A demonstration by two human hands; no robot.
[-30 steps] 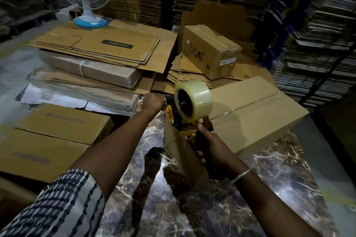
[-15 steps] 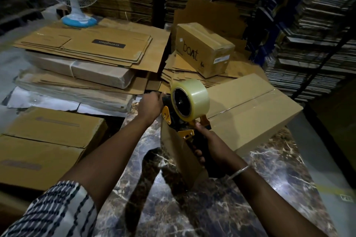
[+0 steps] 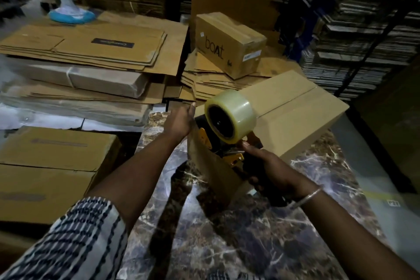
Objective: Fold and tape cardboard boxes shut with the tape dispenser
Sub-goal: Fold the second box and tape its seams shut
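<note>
My left arm stretched forward, striped sleeve (image 3: 75, 238) at elbow; left hand (image 3: 179, 119) with fingers straight, pressing top near corner of cardboard box (image 3: 293, 116) on marble desk (image 3: 227, 234). Tape dispenser (image 3: 227, 143) with clear tape roll (image 3: 230, 115) set against box's near end. My right hand (image 3: 270, 173), bangle (image 3: 305, 198) on wrist, fingers wrapped round dispenser handle.

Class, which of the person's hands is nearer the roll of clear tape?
Right. The right hand grips the dispenser handle just below the tape roll; the left hand rests on the box's corner beside it.
</note>
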